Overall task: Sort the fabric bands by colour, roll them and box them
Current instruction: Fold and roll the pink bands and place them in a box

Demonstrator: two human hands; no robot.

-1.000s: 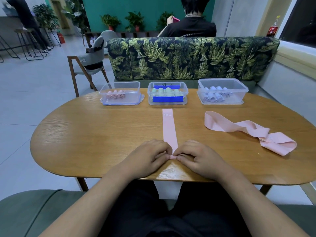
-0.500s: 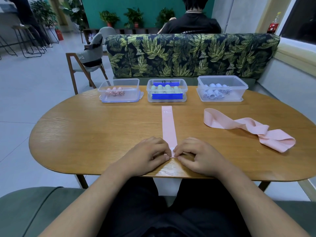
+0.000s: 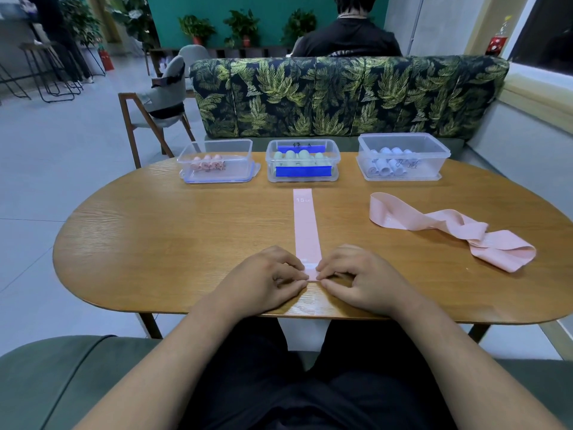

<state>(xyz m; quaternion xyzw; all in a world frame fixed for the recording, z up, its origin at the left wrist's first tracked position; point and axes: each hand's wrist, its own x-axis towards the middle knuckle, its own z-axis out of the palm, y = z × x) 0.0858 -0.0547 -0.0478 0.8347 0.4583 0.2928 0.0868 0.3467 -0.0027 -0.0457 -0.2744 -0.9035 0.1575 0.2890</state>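
Three boxes line the far edge of the bench (image 3: 155, 243): left box (image 3: 242, 169), middle box (image 3: 335, 164), right box (image 3: 440, 159), each with rolls (image 3: 384, 164) inside. The flat band (image 3: 305, 225) runs down the centre, its far end just before the middle box, its near end between left hand (image 3: 263, 274) and right hand (image 3: 362, 277), fingers (image 3: 299, 275) on it from both sides. The loose band (image 3: 434, 221) lies off right, before the right box. Behind the bench, a sofa (image 3: 341, 97).

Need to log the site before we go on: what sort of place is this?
Likely a café or lounge, not a workshop: a leaf-print sofa with a person seated behind it, bar stools at far left, and potted plants along a teal wall.
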